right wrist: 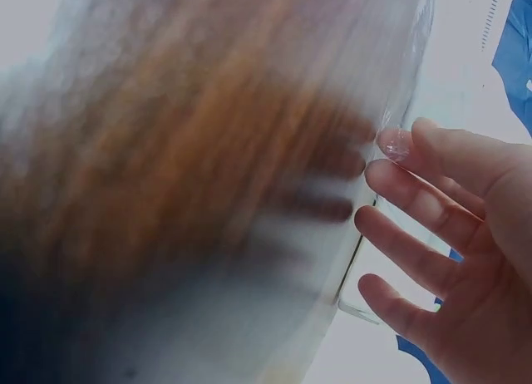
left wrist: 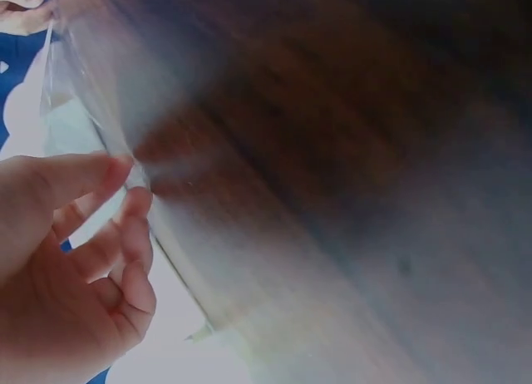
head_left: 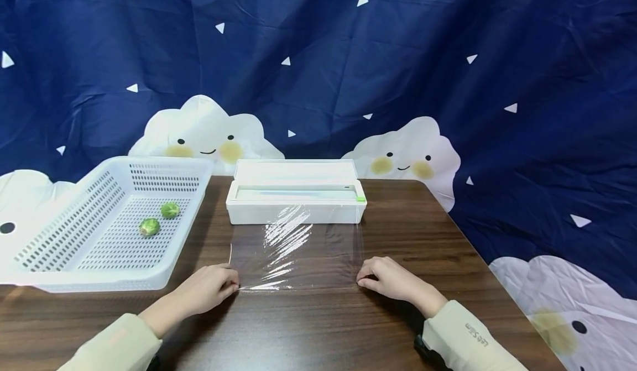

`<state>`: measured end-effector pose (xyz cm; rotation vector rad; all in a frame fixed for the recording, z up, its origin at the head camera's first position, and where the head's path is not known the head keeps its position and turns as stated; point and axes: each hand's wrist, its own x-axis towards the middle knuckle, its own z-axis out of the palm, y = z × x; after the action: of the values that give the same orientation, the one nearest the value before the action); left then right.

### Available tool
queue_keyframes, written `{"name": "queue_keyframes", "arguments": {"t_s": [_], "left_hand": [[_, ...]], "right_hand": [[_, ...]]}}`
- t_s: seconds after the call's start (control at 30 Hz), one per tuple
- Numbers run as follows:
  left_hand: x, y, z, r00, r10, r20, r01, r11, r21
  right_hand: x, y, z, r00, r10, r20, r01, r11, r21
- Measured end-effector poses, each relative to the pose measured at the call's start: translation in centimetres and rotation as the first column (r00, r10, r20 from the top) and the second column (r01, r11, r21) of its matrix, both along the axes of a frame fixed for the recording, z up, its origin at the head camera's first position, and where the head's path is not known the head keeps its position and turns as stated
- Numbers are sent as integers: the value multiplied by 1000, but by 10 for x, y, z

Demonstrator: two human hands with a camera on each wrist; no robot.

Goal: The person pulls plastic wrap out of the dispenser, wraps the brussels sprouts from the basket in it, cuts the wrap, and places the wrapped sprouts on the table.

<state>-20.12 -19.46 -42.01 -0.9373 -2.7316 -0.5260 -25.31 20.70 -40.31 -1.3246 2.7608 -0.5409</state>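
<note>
A sheet of clear cling film (head_left: 318, 257) stretches out over the table from a white film dispenser box (head_left: 259, 214), whose lid (head_left: 296, 169) stands raised at the back. My left hand (head_left: 206, 289) pinches the sheet's near left corner, thumb against fingertips. At the near right corner, my right hand (head_left: 393, 280) holds the film between thumb and index finger. In the right wrist view, a crumpled bit of film shows at the fingertips of the right hand (right wrist: 465, 226), its other fingers spread. The left wrist view shows the left hand (left wrist: 75, 259) with its fingers bent.
On the left stands a white perforated basket (head_left: 191, 233) with two Brussels sprouts (head_left: 149, 226) inside. A green slider (head_left: 360, 199) sits at the box's right end. The dark wooden table (head_left: 293, 332) ends at a slanted right edge, and a blue cloud-print curtain (head_left: 318, 72) hangs behind.
</note>
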Motion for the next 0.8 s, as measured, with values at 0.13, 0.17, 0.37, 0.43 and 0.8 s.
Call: {"name": "queue_keyframes", "arguments": {"t_s": [0.13,0.17,0.37,0.43,0.8], "left_hand": [[-1,1,1,1000,1,6,-1,1000,8],[-1,2,1,1000,2,4,-2,1000,7],[-4,3,0,1000,10,0,-10,1000,-3],[-5,3,0,1000,10,-3,-10,1000,-3],[-6,1,-1,1000,6,-4,-6,1000,-9]], "right_hand": [[-1,0,-1,1000,4,-21,-4,1000,2],[-1,0,-1,1000,6,-28,-6,1000,2],[-2,0,-2,999,7,-48,-6,1000,1],[-3,0,-2,998,3,-55,-3,1000,1],[-5,1,-4,998,-21,-61,22,1000,7]]}}
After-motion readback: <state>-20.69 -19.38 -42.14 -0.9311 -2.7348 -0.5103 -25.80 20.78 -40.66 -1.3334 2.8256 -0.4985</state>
